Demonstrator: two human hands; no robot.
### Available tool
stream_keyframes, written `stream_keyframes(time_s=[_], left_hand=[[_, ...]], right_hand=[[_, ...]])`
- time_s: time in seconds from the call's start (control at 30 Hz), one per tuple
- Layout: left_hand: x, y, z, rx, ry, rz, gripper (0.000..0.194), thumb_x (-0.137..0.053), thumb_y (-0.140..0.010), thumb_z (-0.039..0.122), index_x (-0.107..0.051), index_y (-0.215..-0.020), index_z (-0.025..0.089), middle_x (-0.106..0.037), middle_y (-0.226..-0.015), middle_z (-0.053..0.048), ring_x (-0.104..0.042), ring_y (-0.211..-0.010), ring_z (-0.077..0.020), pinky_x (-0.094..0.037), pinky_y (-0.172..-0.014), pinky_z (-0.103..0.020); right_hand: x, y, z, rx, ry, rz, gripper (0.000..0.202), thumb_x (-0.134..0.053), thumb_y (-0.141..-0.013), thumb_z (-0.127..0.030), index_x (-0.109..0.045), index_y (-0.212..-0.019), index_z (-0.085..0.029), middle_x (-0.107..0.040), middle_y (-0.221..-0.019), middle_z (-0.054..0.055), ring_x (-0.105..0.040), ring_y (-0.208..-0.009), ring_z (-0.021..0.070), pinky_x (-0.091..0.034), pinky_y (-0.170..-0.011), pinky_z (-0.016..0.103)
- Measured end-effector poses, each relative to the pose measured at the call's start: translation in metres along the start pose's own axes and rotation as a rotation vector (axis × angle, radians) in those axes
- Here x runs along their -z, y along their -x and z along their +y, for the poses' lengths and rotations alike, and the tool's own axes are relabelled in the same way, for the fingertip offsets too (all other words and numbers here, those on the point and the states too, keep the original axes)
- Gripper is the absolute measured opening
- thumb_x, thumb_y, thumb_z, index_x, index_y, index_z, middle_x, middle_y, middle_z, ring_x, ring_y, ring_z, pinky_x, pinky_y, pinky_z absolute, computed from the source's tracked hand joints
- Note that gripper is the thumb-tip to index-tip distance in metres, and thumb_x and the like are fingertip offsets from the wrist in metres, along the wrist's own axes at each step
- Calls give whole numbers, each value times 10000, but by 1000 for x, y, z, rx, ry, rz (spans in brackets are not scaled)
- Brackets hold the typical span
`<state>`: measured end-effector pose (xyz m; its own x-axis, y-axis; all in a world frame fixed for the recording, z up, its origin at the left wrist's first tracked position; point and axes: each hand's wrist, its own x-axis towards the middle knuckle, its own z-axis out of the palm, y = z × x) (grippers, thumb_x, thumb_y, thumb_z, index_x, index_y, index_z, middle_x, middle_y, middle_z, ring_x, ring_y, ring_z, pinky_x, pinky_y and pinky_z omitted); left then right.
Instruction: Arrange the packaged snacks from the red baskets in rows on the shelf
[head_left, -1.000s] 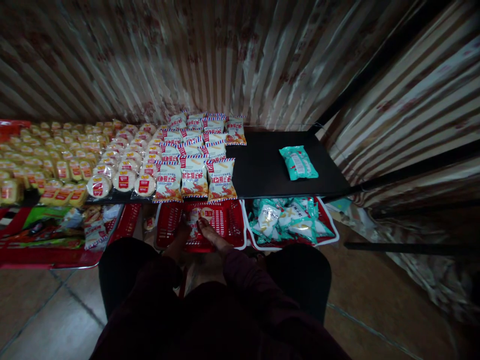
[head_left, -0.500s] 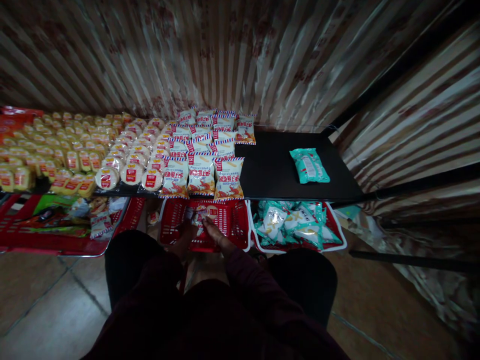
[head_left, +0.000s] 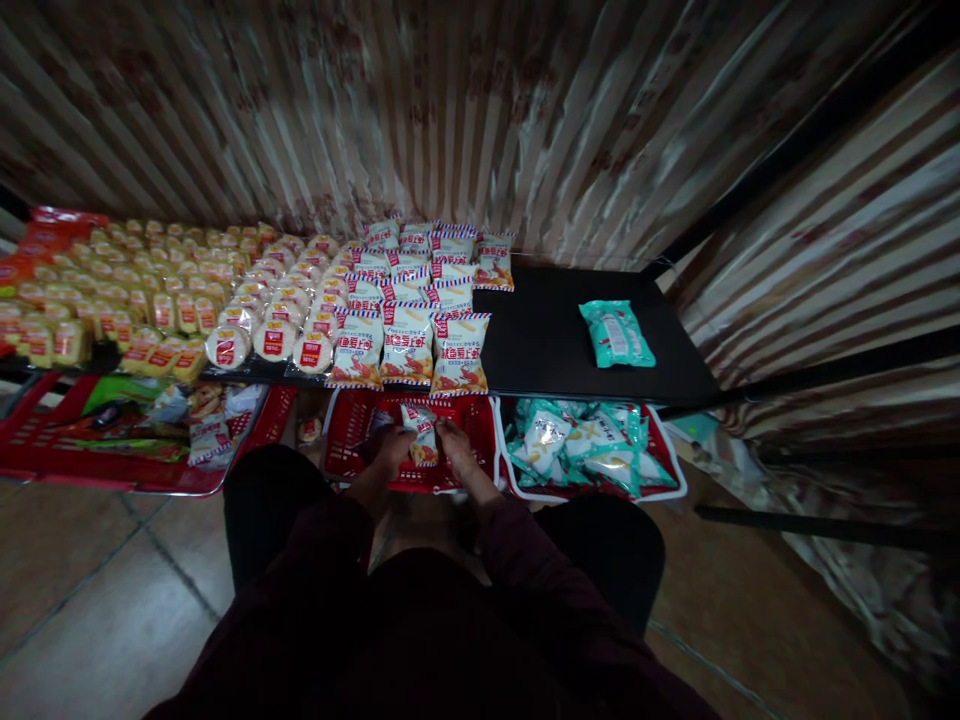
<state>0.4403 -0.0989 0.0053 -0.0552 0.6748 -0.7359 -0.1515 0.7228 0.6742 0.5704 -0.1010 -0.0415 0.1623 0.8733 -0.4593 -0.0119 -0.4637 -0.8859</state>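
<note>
A small white-and-orange snack bag is held upright between my two hands, over the middle red basket. My left hand grips its left edge, and my right hand is closed at its right edge; the fingertips are dark and partly hidden. Dimly visible at the left inside that basket is more packaging. Right behind, on the black shelf, matching snack bags stand in rows with red lettering and striped edges.
Round white packaged crackers and yellow packaged cakes fill the shelf's left. One teal bag lies on its right. A basket of teal bags stands at right, a red basket of mixed snacks at left. Striped curtains hang behind.
The snack bag has come up and turned upright, its front showing between my hands. My right hand has shifted right, away from my left. The view has swung slightly left.
</note>
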Motion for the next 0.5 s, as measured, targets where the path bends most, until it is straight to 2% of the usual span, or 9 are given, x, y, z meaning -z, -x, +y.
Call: stream_keyframes(time_s=[0.1,0.2,0.4,0.5], left_hand=[[-2,8,1,-3,59,-36,240,-721,-700,261,-615,-891,162,-697,-782,-37,-669,-693,-169,-513,-642,-265],[-5,19,2,-14,98,-78,292,-714,-701,286,-624,-953,168,-705,-813,-44,-674,-703,-168,-516,-628,-257],[-10,40,0,-102,261,-232,479,-795,-617,321,-605,-1027,163,-716,-867,-65,-689,-778,-211,-545,-728,-330],[-10,48,1,-147,236,-244,480,-802,-601,335,-619,-1000,141,-718,-859,-87,-687,-837,-253,-540,-788,-382]], right_hand=[[9,8,-7,-26,-7,25,401,-631,-701,-513,-689,-985,-235,-728,-984,36,-661,-946,222,-502,-884,381],[15,18,-15,16,-43,-7,423,-636,-700,-512,-688,-1005,-223,-732,-963,41,-674,-879,209,-528,-812,354],[22,36,-27,71,-31,-41,458,-683,-698,-471,-659,-1109,-269,-720,-1028,26,-670,-913,196,-524,-839,357],[25,45,-29,72,-58,-58,500,-714,-679,-450,-645,-1142,-275,-714,-1044,32,-666,-935,203,-522,-852,363]])
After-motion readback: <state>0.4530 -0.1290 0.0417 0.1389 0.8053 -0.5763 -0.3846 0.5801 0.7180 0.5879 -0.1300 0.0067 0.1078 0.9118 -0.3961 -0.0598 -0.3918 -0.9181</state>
